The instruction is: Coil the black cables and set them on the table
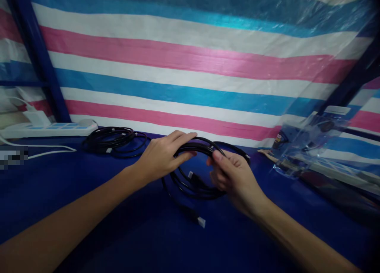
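Between my two hands is a coiled black cable [194, 147], lifted above the blue table. My left hand [162, 156] curls round the coil's left side, thumb below and fingers over the top. On the right side, my right hand [230, 172] grips the bundled loops, its thumb pressed on top. A cable end with a pale rectangular connector [201, 222] hangs out below the coil. Another pale connector [190, 174] shows inside the loops. Part of the coil's lower right is hidden behind my right hand.
More coiled black cables [115, 140] lie at the back left, beside a white power strip [50, 129] with a plugged-in adapter. Another black cable [231, 145] lies behind my hands. Clear plastic packaging [308, 146] stands at the right. A striped sheet [190, 63] closes off the back.
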Demonstrator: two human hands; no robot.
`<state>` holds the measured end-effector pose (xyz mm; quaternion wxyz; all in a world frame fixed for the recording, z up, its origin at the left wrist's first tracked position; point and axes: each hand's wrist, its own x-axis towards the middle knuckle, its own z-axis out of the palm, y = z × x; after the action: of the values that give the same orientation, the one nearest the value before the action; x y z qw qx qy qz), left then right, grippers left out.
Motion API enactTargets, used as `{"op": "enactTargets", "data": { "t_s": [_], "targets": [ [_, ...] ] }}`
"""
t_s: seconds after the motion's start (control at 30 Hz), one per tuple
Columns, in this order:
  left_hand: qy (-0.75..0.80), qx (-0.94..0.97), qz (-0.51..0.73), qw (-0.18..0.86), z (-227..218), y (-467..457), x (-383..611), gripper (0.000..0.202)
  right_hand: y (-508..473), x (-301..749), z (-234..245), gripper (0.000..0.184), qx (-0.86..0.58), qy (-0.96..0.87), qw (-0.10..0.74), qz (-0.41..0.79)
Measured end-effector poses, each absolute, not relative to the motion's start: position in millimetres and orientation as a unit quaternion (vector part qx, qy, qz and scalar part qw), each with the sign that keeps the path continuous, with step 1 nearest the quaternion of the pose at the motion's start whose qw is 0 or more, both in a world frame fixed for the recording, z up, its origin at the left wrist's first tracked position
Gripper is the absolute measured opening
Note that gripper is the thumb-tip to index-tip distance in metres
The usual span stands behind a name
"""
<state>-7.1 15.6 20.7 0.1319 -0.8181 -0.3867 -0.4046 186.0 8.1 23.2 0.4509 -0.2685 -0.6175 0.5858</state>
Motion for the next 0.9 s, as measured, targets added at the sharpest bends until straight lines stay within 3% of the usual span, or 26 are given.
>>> {"op": "enactTargets", "data": {
  "t_s": [0.1, 0.2, 0.3, 0.37, 0.53, 0.63, 0.77, 0.9],
  "targets": [
    [-0.315, -0.812, -0.425, 0.246, 29, 8, -8, 0.031, 6, 185, 28, 0.047, -0.273, -0.604, 0.466, 0.586],
    [-0.250, -0.790, -0.426, 0.364, 33, 4, -8, 0.026, 5, 187, 30, 0.041, -0.297, -0.590, 0.468, 0.587],
    [-0.219, -0.802, -0.418, 0.366, 32, 3, -6, 0.028, 1, 187, 29, 0.042, -0.290, -0.615, 0.466, 0.566],
    [-0.211, -0.828, -0.453, 0.255, 30, 0, -2, 0.025, -8, 186, 26, 0.041, -0.269, -0.697, 0.434, 0.504],
    [-0.269, -0.793, -0.528, -0.140, 31, -8, 12, 0.022, -28, 183, 19, 0.028, -0.218, -0.852, 0.329, 0.344],
    [-0.350, -0.720, -0.551, -0.236, 29, 3, 10, 0.022, -28, 182, 18, 0.031, -0.187, -0.878, 0.292, 0.329],
    [-0.390, -0.547, -0.651, -0.353, 22, 22, 1, 0.028, -26, 175, 15, 0.063, -0.165, -0.927, 0.222, 0.254],
    [-0.426, -0.448, -0.611, -0.495, 17, 18, 11, 0.022, -30, 164, 7, 0.057, -0.152, -0.954, 0.175, 0.188]
  ]
}}
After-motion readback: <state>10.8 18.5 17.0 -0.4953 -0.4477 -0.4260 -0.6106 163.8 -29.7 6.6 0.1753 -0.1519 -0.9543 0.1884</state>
